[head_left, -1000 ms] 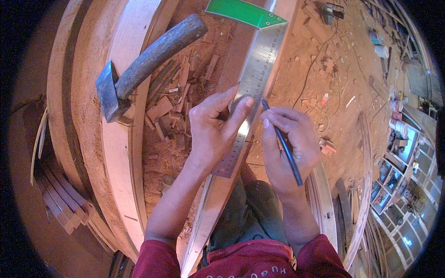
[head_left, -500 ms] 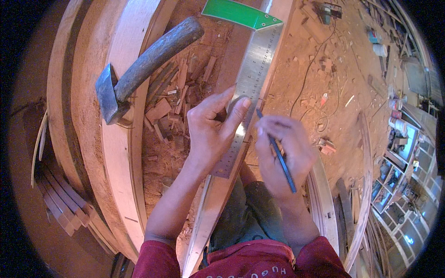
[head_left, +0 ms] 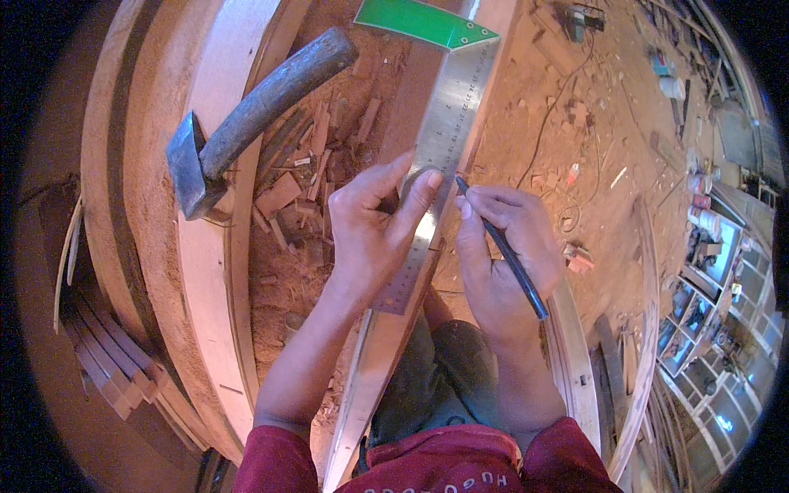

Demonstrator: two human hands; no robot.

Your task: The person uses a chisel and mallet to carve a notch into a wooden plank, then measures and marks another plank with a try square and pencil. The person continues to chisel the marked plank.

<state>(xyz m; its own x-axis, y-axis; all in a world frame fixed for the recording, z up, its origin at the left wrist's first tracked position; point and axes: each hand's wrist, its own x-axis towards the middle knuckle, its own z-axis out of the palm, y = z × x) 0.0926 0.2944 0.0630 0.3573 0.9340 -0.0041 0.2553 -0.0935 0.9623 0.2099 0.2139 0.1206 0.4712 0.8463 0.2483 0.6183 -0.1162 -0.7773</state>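
"Try square (head_left: 452, 107): where is it?"
"Flat along the timber (head_left: 374, 353), thumb and fingers of the left hand (head_left: 374, 209) gripping it (thumb on top)."
"Right hand (head_left: 519, 226)?"
"Closed around a pencil (head_left: 508, 255)."

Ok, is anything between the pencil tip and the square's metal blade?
Nothing visible. The pencil in the right hand has its tip close beside the right edge of the metal blade; contact is unclear. The left hand has its thumb on the blade, left of the tip.
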